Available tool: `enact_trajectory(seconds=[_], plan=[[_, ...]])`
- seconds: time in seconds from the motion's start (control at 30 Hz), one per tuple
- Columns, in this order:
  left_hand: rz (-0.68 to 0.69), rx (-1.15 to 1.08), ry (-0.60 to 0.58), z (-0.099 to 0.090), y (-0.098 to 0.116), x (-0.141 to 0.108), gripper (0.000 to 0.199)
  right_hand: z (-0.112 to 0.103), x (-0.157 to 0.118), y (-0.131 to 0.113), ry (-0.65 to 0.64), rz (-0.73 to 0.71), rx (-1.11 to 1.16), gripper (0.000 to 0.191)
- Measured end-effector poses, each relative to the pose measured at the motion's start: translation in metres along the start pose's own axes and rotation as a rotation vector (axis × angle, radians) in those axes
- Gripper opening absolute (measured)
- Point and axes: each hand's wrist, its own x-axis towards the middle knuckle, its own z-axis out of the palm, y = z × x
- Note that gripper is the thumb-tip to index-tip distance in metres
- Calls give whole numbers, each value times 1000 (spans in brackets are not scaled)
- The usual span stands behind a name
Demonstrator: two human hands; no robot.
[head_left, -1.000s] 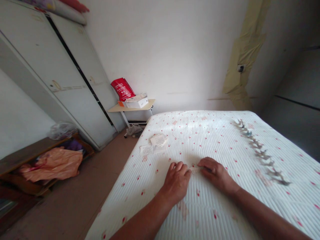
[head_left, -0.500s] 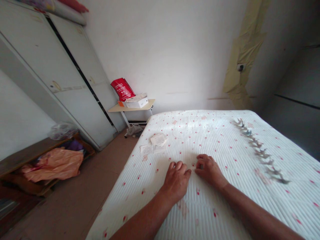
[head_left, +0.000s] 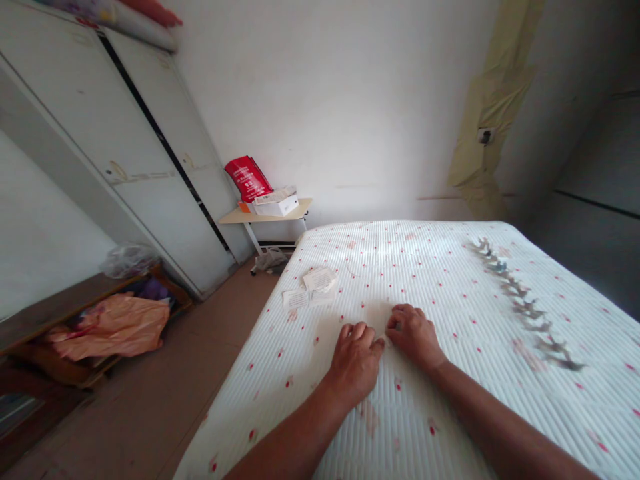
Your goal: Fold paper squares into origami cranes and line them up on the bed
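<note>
My left hand rests low over the bed, its fingers curled and pinched around a small pale piece of paper. Facing it, my right hand has thumb and index finger closed at the paper's other side. Most of that paper is hidden by the fingers, and it blends with the white striped cover. Several flat printed paper squares lie beyond my left hand. To the right, a row of small folded paper figures runs along the bed; they look blurred.
Against the wall, a small table holds a red bag and a white box. A tall cabinet stands at left, near a low wooden shelf with an orange plastic bag. A wall socket sits at right.
My right hand has shifted slightly left and away from me, closer to my left hand. The left hand stays nearly in place. The whole view has moved a little.
</note>
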Motion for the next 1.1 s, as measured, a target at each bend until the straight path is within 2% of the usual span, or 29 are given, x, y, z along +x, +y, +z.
enact_trajectory(seconds=[0.17, 0.27, 0.33, 0.43, 0.57, 0.7, 0.9, 1.1], plan=[[-24, -23, -5, 0, 0, -1, 23, 1, 4, 13, -7, -41, 60, 10], [-30, -44, -5, -1, 0, -1, 24, 3, 6, 24, 41, -76, 141, 13], [-35, -71, -2, -1, -1, -2, 25, 3, 5, 26, 73, -99, 213, 13], [-61, -151, 19, 1, -5, -1, 26, 2, 0, 21, 37, -132, 234, 14], [-203, -322, 80, 7, -11, 5, 22, 0, -6, 13, -18, -105, 102, 14], [-394, -369, 116, 14, -13, 15, 5, -2, -5, 11, -64, -79, 77, 14], [-496, -331, 102, 17, -16, 20, 1, -6, -4, 9, -126, -49, 93, 14], [-542, -342, 49, 17, -24, 16, 15, -9, -1, 8, -212, -10, 66, 14]])
